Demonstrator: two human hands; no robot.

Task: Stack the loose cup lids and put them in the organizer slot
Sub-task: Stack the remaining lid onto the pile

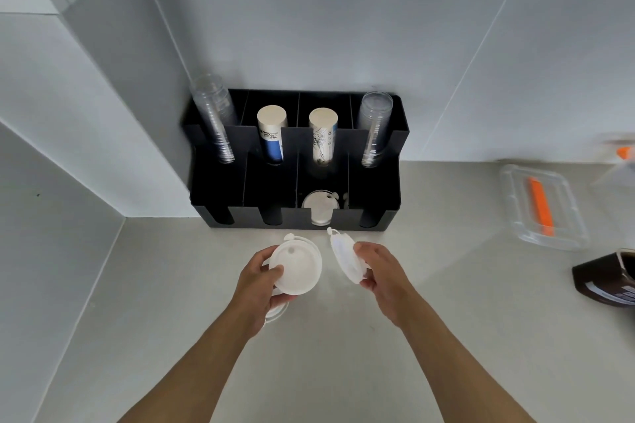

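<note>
My left hand (263, 288) grips a small stack of white cup lids (299, 268), held flat with the top facing me. A white lid (345, 259) is pinched on edge in my right hand (381, 273), tilted toward the stack and a short gap from it. Both hands hover over the counter just in front of the black organizer (391, 182). In its third front slot from the left lie white lids (319, 206). A further lid edge (276, 314) peeks out under my left hand.
The organizer's back slots hold clear cup stacks (214, 120) (374, 129) and paper cup stacks (271, 134) (323, 137). A clear plastic container (543, 206) with an orange item sits at the right. A dark brown jar (608, 278) stands at the right edge.
</note>
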